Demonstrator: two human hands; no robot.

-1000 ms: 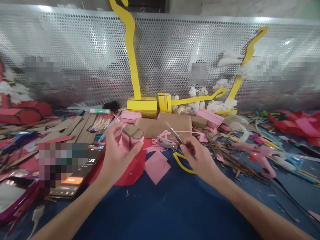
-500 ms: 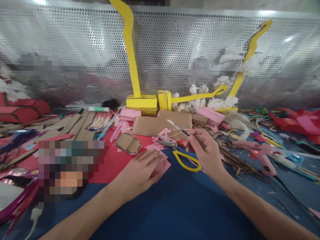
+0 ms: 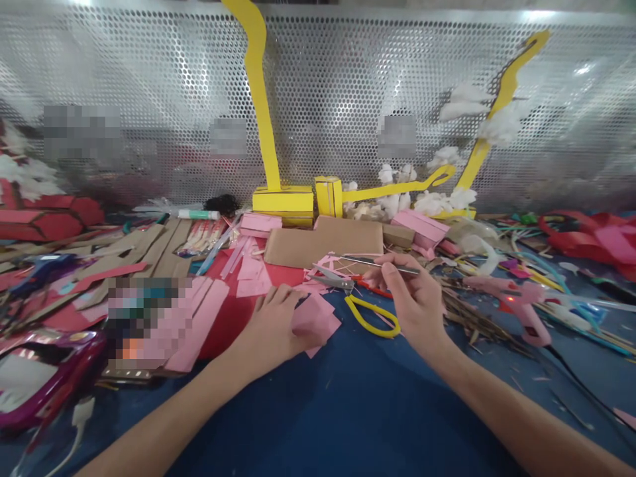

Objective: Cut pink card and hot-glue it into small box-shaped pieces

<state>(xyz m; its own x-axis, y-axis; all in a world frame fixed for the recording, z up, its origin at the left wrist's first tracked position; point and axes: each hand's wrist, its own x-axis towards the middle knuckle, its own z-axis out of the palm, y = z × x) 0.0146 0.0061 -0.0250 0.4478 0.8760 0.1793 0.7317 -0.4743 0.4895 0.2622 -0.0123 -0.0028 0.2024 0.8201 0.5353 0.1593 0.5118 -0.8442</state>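
Note:
My right hand (image 3: 415, 295) is closed around a slim metal craft knife (image 3: 360, 260), its blade end pointing left above the scraps. The fingers of my left hand (image 3: 278, 318) are bent over a piece of pink paper (image 3: 315, 319), part of it sticking up beside the thumb. What lies beneath that palm is hidden. Between my hands lie scissors (image 3: 372, 318) with yellow handle loops, blades toward the left. Pink offcuts (image 3: 253, 275) are scattered on a red sheet (image 3: 233, 324) just past my left hand.
Brown cardboard (image 3: 322, 245) and yellow box shapes (image 3: 283, 202) stand before a perforated metal panel (image 3: 328, 99). To the right, a pink glue gun (image 3: 521, 305) with a lit red light trails its cord. Pink strips (image 3: 199, 324) and a purple-framed object (image 3: 50, 371) lie left.
The octagonal cardboard piece beside my left hand is out of sight. My right hand has shifted slightly right, tilting the knife flatter. Pink strips now show at the left.

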